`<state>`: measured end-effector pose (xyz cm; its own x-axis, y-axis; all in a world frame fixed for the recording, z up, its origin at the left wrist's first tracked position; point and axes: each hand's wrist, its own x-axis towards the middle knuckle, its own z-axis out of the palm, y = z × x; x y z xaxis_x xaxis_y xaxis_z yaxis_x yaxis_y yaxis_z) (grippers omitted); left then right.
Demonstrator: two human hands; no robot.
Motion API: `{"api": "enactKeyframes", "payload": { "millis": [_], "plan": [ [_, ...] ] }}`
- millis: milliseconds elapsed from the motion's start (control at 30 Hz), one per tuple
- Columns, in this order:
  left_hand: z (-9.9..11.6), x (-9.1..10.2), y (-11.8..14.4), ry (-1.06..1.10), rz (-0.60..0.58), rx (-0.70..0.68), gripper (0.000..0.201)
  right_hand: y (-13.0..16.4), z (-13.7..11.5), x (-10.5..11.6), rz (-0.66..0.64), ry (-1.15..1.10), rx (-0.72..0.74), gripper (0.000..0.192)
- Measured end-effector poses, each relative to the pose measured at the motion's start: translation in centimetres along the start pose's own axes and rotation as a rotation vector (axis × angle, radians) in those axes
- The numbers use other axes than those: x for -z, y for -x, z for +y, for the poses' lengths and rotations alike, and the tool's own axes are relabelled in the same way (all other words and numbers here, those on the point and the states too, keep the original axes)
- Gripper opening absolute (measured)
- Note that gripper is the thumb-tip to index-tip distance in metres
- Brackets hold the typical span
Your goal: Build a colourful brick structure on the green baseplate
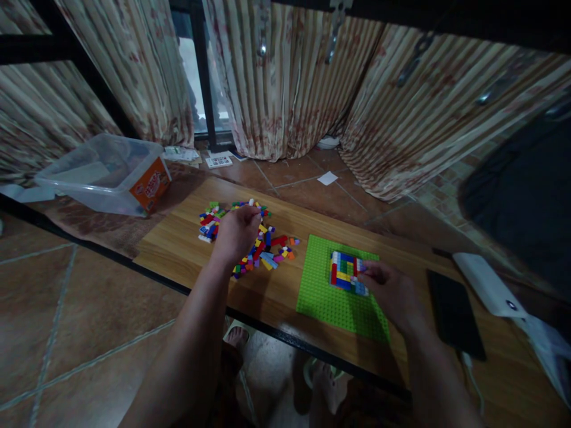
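Note:
A green baseplate (pixel 332 300) lies on the wooden table (pixel 187 255), with a small square build of blue, yellow, red and white bricks (pixel 344 272) on its far part. My right hand (pixel 390 291) rests on the plate at the build's right edge, fingertips touching the bricks. My left hand (pixel 236 233) hovers with curled fingers over a loose pile of coloured bricks (pixel 263 241) to the left of the plate. Whether it grips a brick is hidden by the fingers.
A clear plastic tub (pixel 107 172) with an orange label stands on the floor beyond the table's left end. A black phone (pixel 455 312) and a white device (pixel 488 284) lie at the right. Curtains hang behind. Papers lie on the tiled floor.

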<state>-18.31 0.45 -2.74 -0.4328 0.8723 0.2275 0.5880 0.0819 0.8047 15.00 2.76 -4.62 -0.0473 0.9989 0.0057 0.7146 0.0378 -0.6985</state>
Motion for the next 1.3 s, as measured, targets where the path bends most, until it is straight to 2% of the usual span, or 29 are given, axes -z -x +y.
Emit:
{"api": "enactKeyframes", "payload": {
  "millis": [300, 600, 733, 900, 1067, 1200, 1300],
  "plan": [
    [-0.4, -0.1, -0.1, 0.018, -0.005, -0.001, 0.027, -0.2, 0.7, -1.0, 0.025, -0.068, 0.003, 0.029],
    [0.0, 0.0, 0.0, 0.000, 0.004, -0.015, 0.028, -0.4, 0.3, -1.2, 0.025, -0.084, -0.003, 0.024],
    [-0.5, 0.2, 0.0, -0.002, 0.006, -0.030, 0.028, -0.5, 0.4, -0.7, 0.024, -0.169, -0.050, 0.029],
    [-0.3, 0.6, 0.0, 0.012, 0.003, -0.026, 0.024, -0.8, 0.5, 0.2, 0.217, -0.266, -0.128, 0.032],
    [0.5, 1.1, 0.2, 0.015, 0.006, 0.008, 0.026, -0.4, -0.9, -0.2, 0.323, -0.297, -0.078, 0.033],
    [0.2, 1.8, 0.0, 0.054, 0.092, 0.015, 0.027, 0.1, -2.4, -1.4, 0.323, -0.307, -0.053, 0.030],
    [-0.4, 2.3, -0.2, 0.141, 0.178, 0.037, 0.028, 0.6, -3.4, -2.7, 0.273, -0.333, -0.012, 0.028]
  ]
}}
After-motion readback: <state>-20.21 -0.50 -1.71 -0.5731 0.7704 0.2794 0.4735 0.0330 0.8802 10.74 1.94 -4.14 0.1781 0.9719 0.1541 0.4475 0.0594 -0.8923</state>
